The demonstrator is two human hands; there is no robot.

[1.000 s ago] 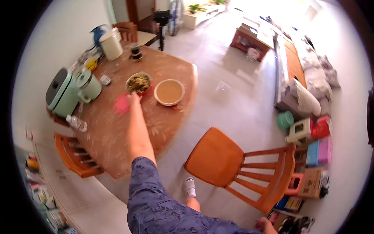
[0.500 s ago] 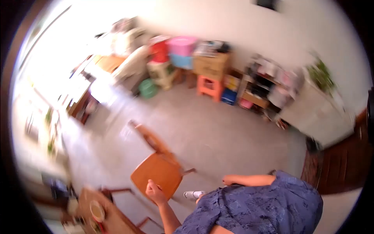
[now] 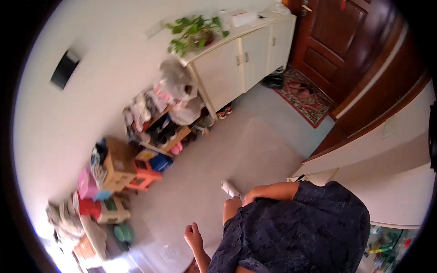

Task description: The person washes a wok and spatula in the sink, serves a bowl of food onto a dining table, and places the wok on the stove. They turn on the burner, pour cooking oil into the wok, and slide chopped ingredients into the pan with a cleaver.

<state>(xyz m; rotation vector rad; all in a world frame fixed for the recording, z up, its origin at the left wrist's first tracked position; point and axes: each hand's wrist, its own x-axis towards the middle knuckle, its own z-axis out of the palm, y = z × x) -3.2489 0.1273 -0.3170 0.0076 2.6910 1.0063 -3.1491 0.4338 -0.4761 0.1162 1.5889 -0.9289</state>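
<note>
My left hand (image 3: 193,236) hangs in front of me over the grey floor (image 3: 173,218), its fingers curled in loosely and no object visible in them. It touches nothing. My right hand (image 3: 249,198) is beside my body at the hem of the dark patterned shirt (image 3: 296,227). Its fingers are mostly hidden, so what they do cannot be made out. A light-coloured shoe (image 3: 231,188) on my foot shows just ahead of the right hand.
A white cabinet (image 3: 223,75) bearing a potted plant (image 3: 193,34) stands along the wall. Left of it are a loaded shoe rack (image 3: 159,123), an orange stool (image 3: 144,175) and a cardboard box (image 3: 119,164). A patterned doormat (image 3: 314,111) lies before the brown door (image 3: 337,41).
My view has swung right, towards the door and cabinet. The wooden chair near my left hand has almost left the view, and the table is gone from it. My left hand stays curled.
</note>
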